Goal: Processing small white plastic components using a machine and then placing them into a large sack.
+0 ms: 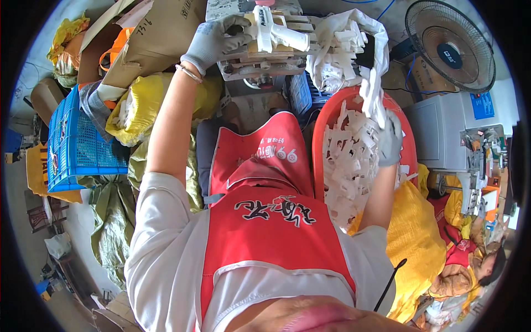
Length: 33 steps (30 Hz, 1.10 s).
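Observation:
My left hand (213, 40), in a grey glove, grips the side of a small press-like metal fixture (260, 58) at the top centre, where white plastic parts (287, 36) sit on top. My right hand (390, 141), also gloved, is shut on a strip of white plastic pieces (371, 88) that hangs from a bunch above the fixture's right side. Under that hand stands a red plastic basket (326, 119) heaped with several white plastic pieces (348, 166). I wear a red apron (265, 221) over a white shirt.
A blue crate (74, 144) and yellow and green sacks (138, 105) lie at the left, cardboard boxes (149, 39) above them. A standing fan (449, 47) and a white machine (442, 130) are at the right. A yellow sack (415, 238) lies beside my right arm.

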{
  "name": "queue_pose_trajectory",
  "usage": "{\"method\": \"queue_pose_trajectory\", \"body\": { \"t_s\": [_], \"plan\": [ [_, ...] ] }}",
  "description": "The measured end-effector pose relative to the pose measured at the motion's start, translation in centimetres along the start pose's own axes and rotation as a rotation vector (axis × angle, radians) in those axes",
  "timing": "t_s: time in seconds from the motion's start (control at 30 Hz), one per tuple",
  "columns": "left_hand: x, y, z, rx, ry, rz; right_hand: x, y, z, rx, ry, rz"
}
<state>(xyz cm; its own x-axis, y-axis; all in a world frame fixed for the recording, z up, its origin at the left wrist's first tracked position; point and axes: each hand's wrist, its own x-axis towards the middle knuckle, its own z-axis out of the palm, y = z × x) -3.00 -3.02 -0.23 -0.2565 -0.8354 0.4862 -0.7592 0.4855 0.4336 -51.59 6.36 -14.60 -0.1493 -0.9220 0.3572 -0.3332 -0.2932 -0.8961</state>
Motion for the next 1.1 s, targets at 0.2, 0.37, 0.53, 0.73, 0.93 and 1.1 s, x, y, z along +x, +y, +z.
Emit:
{"method": "queue_pose_trajectory", "body": {
  "t_s": [0.2, 0.37, 0.53, 0.73, 0.93, 1.1],
  "plan": [
    [-0.3, 0.1, 0.4, -0.108, 0.057, -0.103, 7.5, -11.3, 10.8, 0.679, -0.136, 0.051],
    [-1.4, 0.9, -2.4, -0.149, 0.25, -0.058, 10.5, -13.3, 14.1, 0.99, -0.309, 0.047],
    [-11.0, -4.2, -3.9, -0.398, 0.467, -0.371, 10.9, -14.4, 16.8, 0.626, -0.396, 0.076],
    [-19.9, -2.6, -5.6, -0.502, 0.542, -0.555, 12.7, -15.9, 19.3, 0.083, -0.656, 0.085],
    [-25.0, -4.1, -4.9, -0.5, 0.53, -0.692, 12.6, -17.0, 18.6, -0.374, -0.524, -0.354],
    [-30.5, -5.3, -5.8, -0.218, 0.45, -0.892, 9.2, -6.6, 10.8, -0.167, -0.316, -0.428]
  ]
}}
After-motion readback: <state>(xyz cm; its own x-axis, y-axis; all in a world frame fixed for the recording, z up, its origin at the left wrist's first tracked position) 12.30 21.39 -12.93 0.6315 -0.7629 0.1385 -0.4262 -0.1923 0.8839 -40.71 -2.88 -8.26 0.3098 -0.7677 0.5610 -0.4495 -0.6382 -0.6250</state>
